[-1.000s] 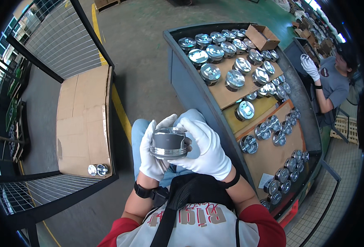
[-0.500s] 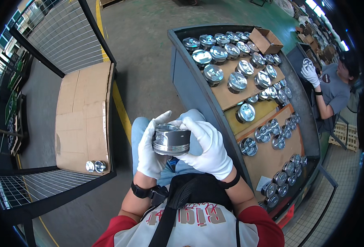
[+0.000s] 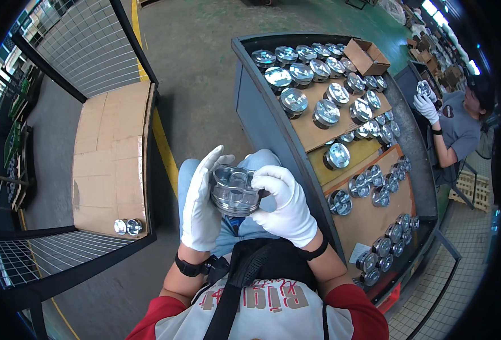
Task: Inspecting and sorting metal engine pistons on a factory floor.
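the white-gloved fingers [image 3: 208,170] of the left hand [image 3: 200,209] lie straight and close together along the left side of a shiny metal piston [image 3: 234,190], while the right hand [image 3: 284,204] curls over its right side, fingertips pinching the rim. the piston sits between both palms, above the person's lap in blue trousers.

an open brown cardboard box [image 3: 367,56] stands at the far end of the blue-grey workbench [image 3: 261,119], beside the rows of pistons [image 3: 310,73] laid on brown cardboard sheets. a small white paper slip [image 3: 356,252] lies near the bench's close end. flat cardboard [image 3: 111,158] lines the wire cage cart [image 3: 80,68] on the left, with two small metal parts [image 3: 127,226] near its front edge.

the piston's underside is covered by the palms, and the right thumb is tucked out of sight. a co-worker [image 3: 460,122] at the right is cut by the dark picture rim.

the piston's hollow inner side faces up toward the camera, its axis roughly upright, tipped slightly.
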### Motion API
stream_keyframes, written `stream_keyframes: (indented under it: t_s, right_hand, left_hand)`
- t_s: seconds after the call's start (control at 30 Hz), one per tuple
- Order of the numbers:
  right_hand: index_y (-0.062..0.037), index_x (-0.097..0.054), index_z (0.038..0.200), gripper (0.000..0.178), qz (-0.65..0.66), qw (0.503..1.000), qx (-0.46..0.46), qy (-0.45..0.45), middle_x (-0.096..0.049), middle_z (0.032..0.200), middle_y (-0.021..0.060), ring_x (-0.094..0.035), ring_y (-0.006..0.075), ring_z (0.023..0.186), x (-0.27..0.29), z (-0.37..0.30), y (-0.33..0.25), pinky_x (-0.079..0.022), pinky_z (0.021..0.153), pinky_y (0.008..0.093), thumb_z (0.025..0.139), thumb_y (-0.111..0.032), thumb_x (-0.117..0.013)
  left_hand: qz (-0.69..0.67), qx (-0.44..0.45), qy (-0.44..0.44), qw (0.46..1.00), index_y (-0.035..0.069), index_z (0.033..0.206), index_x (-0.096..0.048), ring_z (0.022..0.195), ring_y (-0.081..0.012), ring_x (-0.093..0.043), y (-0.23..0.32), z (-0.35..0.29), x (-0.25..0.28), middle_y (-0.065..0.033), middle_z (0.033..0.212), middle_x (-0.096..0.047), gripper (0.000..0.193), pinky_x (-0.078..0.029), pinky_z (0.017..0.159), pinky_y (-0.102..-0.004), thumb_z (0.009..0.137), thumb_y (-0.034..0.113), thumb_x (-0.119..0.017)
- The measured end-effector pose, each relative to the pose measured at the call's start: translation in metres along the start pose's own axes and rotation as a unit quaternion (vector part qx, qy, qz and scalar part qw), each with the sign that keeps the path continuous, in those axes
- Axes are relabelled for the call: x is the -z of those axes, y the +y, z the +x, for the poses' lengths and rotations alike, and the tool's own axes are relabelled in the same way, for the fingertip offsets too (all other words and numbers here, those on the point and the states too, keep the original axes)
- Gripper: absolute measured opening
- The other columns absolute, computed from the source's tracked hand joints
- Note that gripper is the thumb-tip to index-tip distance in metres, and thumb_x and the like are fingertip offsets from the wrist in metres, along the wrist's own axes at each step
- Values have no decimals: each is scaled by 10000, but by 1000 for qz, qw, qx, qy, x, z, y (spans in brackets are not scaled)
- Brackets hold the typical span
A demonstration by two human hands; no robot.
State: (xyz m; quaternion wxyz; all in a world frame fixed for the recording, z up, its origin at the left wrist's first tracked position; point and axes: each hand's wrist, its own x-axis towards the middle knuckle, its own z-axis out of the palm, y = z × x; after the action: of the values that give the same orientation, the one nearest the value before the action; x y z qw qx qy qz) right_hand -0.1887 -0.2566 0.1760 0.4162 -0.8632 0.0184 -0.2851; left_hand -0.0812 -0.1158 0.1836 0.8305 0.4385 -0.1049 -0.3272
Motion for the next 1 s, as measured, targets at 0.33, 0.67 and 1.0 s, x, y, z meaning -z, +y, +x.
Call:
stream_keyframes:
  t_s: [0.33, 0.67, 1.0]
  right_hand:
    - [-100, -591, 1084, 539, 26, 997, 20, 72, -609, 1162, 128, -662, 302, 996, -3, -4, 11, -558, 863, 399, 623, 67, -815]
    - [-92, -572, 1114, 559, 157, 971, -17, 177, -545, 1250, 153, -617, 283, 1137, -10, -5, 12, -537, 899, 342, 654, 50, -854]
    - [-150, -625, 1130, 584, -59, 981, 120, 138, -578, 1207, 133, -662, 322, 1019, 1, -1, -4, -574, 840, 385, 621, 60, -821]
  left_hand:
    - [-5, -52, -12, 999, 14, 1430, -472, 1294, -222, -500, -5, 3, 11, -127, 1358, -553, 564, -355, 1132, -365, 1050, 431, -458]
    - [-1, 85, -106, 991, -7, 1465, -439, 1341, -218, -494, -2, -3, 3, -120, 1450, -516, 640, -369, 1136, -370, 1014, 432, -549]
    - [-245, 149, -80, 955, 105, 1533, -335, 1186, -276, -636, -13, 2, -3, -168, 1329, -598, 706, -544, 1009, -459, 1032, 601, -361]
